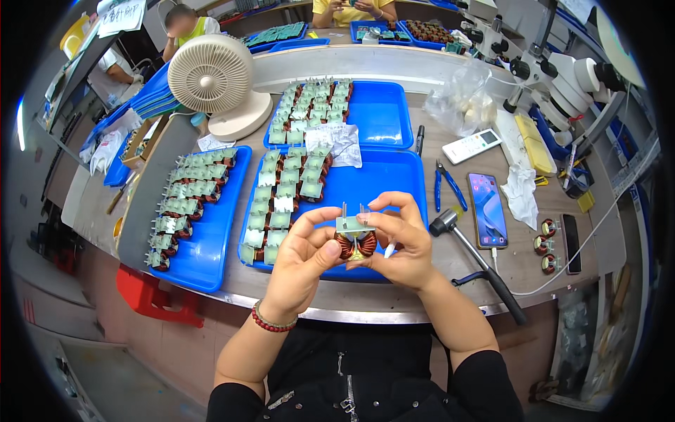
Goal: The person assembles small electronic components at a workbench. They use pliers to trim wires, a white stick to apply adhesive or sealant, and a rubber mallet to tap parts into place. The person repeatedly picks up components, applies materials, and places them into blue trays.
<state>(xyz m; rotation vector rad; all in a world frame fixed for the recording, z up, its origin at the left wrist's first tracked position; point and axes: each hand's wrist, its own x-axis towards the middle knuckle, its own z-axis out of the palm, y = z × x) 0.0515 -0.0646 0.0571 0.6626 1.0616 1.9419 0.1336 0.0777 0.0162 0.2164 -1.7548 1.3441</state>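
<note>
Blue trays (394, 183) on the worktop (492, 260) were mostly filled with coil parts, while both hands (309, 253) (404, 243) gripped one copper-wound coil (356, 244) near its front edge.

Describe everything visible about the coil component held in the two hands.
The coil component is a ring core wound with copper-coloured wire in two bundles, fixed under a pale green base plate from which thin metal pins stick upward. It is held upright above the front edge of the blue tray. The left hand grips it from the left, thumb on the winding; the right hand pinches the plate from the right.
</note>
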